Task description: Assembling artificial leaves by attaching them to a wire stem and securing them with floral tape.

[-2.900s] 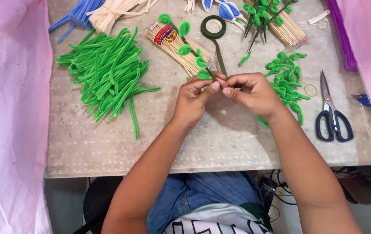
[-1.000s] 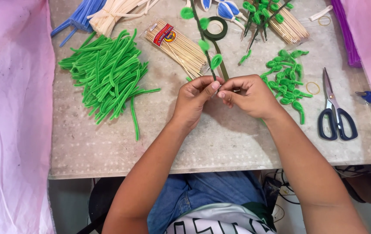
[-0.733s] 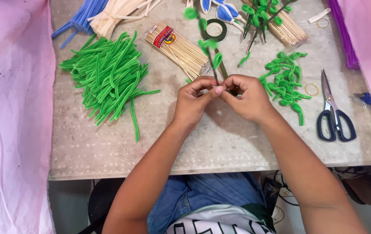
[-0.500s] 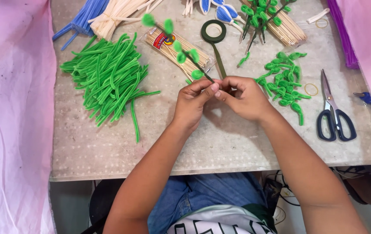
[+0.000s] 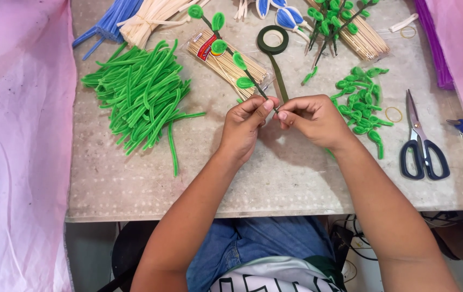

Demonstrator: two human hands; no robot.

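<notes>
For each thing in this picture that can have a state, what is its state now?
Left hand: pinching the leafy stem.
Right hand: pinching the stem's lower end.
Leafy stem: held, slanting up to the left.
Tape roll: flat, its tail unrolled toward the hands.
Scissors: lying closed.
Skewer pack: lying under the stem.
Green pipe cleaners: loose pile.

Single head-worn view, steeply downward and close over the worktable [image 5: 274, 184], forearms entering from the bottom edge.

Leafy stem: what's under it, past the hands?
Under the leafy stem lies a clear packet of wooden sticks on the table. The stem's lower end is covered by both hands' fingertips.
</notes>
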